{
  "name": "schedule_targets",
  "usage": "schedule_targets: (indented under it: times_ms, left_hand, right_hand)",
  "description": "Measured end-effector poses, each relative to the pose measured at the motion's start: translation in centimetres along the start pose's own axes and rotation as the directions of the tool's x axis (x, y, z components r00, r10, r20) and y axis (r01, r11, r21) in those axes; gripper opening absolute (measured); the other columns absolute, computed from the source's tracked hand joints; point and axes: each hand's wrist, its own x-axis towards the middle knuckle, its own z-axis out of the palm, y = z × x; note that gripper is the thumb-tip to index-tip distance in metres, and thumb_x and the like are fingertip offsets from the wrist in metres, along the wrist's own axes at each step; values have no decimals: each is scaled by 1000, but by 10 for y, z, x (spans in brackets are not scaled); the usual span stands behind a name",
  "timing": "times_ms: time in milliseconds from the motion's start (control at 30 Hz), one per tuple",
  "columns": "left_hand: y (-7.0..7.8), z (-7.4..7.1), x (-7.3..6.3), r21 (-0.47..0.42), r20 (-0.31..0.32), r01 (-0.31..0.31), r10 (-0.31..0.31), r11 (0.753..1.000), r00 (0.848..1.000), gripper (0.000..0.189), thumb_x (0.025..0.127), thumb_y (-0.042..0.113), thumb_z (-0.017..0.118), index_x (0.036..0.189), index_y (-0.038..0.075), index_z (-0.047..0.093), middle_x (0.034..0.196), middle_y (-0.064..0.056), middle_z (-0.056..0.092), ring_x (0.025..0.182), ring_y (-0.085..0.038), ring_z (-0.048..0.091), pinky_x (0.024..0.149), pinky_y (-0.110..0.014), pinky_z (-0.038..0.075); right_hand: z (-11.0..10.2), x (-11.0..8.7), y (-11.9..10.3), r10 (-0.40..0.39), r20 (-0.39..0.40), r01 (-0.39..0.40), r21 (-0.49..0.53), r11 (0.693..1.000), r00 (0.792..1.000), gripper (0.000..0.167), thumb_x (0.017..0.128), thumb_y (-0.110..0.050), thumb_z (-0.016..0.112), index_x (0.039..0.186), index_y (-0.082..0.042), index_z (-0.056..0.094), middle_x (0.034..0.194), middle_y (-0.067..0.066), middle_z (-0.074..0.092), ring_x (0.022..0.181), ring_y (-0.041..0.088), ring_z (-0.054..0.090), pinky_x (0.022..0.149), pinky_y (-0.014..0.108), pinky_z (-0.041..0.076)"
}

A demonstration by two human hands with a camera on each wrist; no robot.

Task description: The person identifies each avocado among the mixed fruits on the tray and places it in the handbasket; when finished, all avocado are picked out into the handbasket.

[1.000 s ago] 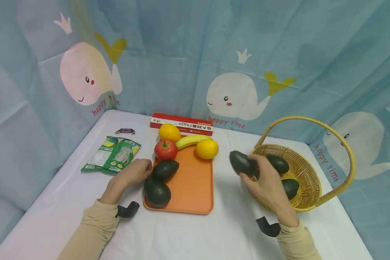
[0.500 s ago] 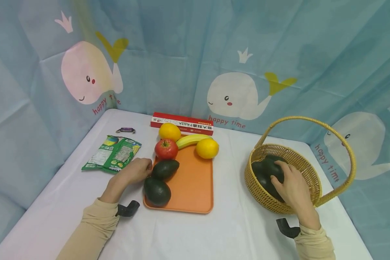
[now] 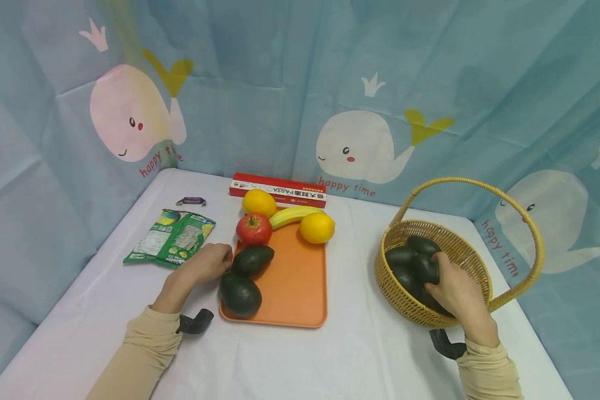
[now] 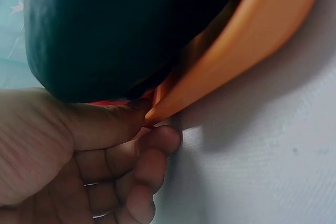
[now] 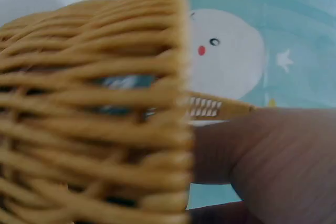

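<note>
My left hand (image 3: 210,263) pinches the left rim of the orange tray (image 3: 300,289). In the left wrist view, the thumb (image 4: 107,124) lies on the rim with curled fingers below it, close beside a dark green avocado (image 4: 110,30). Two avocados, one nearer (image 3: 241,295) and one farther (image 3: 253,260), lie along the tray's left side. Inside the wicker basket (image 3: 405,308), my right hand (image 3: 457,289) holds an avocado (image 3: 426,270) between thumb and fingers, among several others. The basket's wall (image 5: 94,114) hides most of that grip in the right wrist view.
On the tray's far part lie a red pomegranate (image 3: 254,229), a banana (image 3: 295,215) and two lemons, left (image 3: 259,203) and right (image 3: 317,228). Behind is a red pasta box (image 3: 278,190). A green snack bag (image 3: 172,238) and purple candy (image 3: 191,200) lie left. The basket handle (image 3: 525,216) arches high.
My right hand has carried an avocado from above the basket's left rim down into it, onto the others, then shifted slightly right. The left hand has stayed at the tray rim.
</note>
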Motion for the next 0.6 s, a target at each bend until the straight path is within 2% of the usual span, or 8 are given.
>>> schedule_targets:
  times_ms: [100,200,267,400,500,600]
  left_hand:
    - [0,0,0,0,-2,-1,1,1000,1000,8,91,8,56,85,4,60,74,-5,57,67,-18,50,62,-28,41]
    - [-1,0,0,0,5,4,-4,1000,1000,8,91,8,56,85,4,60,74,-6,57,68,-18,50,62,-28,41]
    - [-1,1,0,-4,9,6,-6,1000,1000,8,91,8,56,86,4,60,74,-5,57,68,-18,50,62,-28,41]
    - [-2,1,1,-3,-4,-8,8,1000,1000,9,91,8,56,84,5,60,73,-5,57,66,-17,49,61,-28,40]
    - [-3,1,1,6,-21,-23,23,1000,1000,10,91,9,56,82,5,59,71,-4,56,65,-16,49,60,-27,39]
    - [-3,0,1,6,-23,-21,22,1000,999,11,91,9,56,82,5,59,71,-4,56,65,-16,49,60,-27,39]
  right_hand:
    - [6,2,3,11,23,-11,32,999,1000,57,79,-9,74,123,7,42,106,36,62,91,51,63,69,55,51]
    - [14,5,4,-11,15,11,43,999,1000,48,82,-4,69,122,9,44,105,36,62,91,50,64,71,55,52]
    - [18,6,2,-31,-6,32,29,999,999,43,84,-2,66,121,9,48,106,35,62,93,49,63,74,55,51]
    - [20,4,-11,-49,-81,50,8,999,995,40,88,-5,63,124,7,54,119,35,58,103,52,59,82,60,49]
    - [21,3,-30,-98,-196,107,36,994,976,36,88,-9,64,122,4,59,123,32,57,104,50,60,82,59,49]
    - [26,5,-60,-198,-319,231,69,970,927,30,88,-11,66,116,-1,63,118,24,63,100,42,64,79,54,52]
